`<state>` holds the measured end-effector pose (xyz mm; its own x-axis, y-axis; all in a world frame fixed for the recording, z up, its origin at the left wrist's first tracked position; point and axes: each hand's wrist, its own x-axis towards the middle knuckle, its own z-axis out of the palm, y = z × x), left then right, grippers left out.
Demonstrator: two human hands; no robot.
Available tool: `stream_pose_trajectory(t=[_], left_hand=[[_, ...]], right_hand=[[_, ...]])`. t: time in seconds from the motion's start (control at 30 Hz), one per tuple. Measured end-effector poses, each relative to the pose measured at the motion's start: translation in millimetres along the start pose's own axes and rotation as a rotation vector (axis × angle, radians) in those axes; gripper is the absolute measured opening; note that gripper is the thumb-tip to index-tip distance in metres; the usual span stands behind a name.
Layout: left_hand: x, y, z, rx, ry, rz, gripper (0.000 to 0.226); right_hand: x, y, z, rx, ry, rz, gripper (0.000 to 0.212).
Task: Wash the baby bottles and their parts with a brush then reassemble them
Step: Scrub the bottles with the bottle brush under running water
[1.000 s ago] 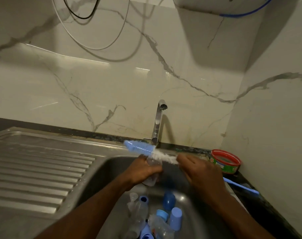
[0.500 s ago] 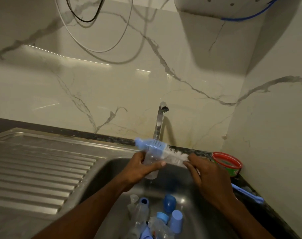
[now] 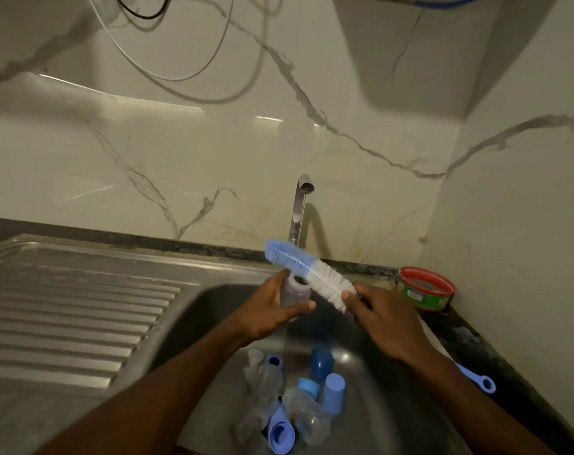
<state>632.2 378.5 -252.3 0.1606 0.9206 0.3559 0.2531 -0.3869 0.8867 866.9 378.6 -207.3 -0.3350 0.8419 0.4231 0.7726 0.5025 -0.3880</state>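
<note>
Left hand (image 3: pixel 272 310) fingers are wrapping around a clear bottle (image 3: pixel 295 292), thumb lying across its front, holding it mouth-up over the back edge of the sink (image 3: pixel 193 310). Right hand (image 3: pixel 387 323) fingers are closing on the brush (image 3: pixel 311 270) at the base of the bristles; the brush is lying tilted across the bottle mouth, blue tip pointing up-left, white bristles running down toward the right hand. The bristles are sitting outside the bottle, not in it.

Tap (image 3: pixel 300 208) is standing behind the brush; a thin stream seems to be falling below the bottle, hard to tell.

Remaining bottles and blue caps (image 3: pixel 334 393) are lying jumbled in the front of the basin, looking unwashed. A red-rimmed tub (image 3: pixel 425 289) is sitting at the counter's right back corner, a small blue brush (image 3: pixel 476 380) lying on the right edge.

Judgement: scrubbing stage, early in the task. To do it well: line the blue tip up with the bottle axis, push straight in, twist while stroking to the bottom, keep the bottle gripped firm since it is likely slippery.
</note>
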Motion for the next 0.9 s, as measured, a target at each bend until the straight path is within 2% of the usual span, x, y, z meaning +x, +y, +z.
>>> stream_pose_trajectory(t=[0.07,0.13,0.23,0.37,0.43,0.5,0.57,0.67,0.77,0.9], left_hand=[[1,-4,13,0.054,-0.135,0.004,0.067],[1,-5,22,0.087,-0.162,0.013,0.072],[4,-7,16,0.072,-0.04,0.012,0.05],[2,-23,1,0.094,0.154,-0.079,0.018],[4,-21,7,0.115,0.145,-0.073,0.011],[5,-14,19,0.104,0.011,-0.021,0.017],[7,-12,27,0.1,-0.042,0.001,0.035],[11,-19,21,0.133,0.024,-0.042,0.054],[8,-27,5,0.278,0.145,-0.124,0.058],[7,-35,-5,0.402,0.302,-0.114,0.06]], right_hand=[[4,-9,6,-0.045,0.023,-0.01,0.025],[8,-17,9,-0.177,0.066,-0.034,0.032],[8,-12,3,-0.316,0.122,-0.103,0.028],[0,6,-1,-0.355,0.089,-0.144,0.024],[-1,7,4,-0.345,0.091,-0.135,0.027],[2,2,12,-0.316,0.089,-0.119,0.03],[7,-4,19,-0.346,0.136,-0.097,0.033],[14,1,17,-0.475,0.273,-0.021,0.034],[13,20,6,-0.51,0.269,0.104,0.038],[9,42,-1,-0.469,0.27,0.156,0.04]])
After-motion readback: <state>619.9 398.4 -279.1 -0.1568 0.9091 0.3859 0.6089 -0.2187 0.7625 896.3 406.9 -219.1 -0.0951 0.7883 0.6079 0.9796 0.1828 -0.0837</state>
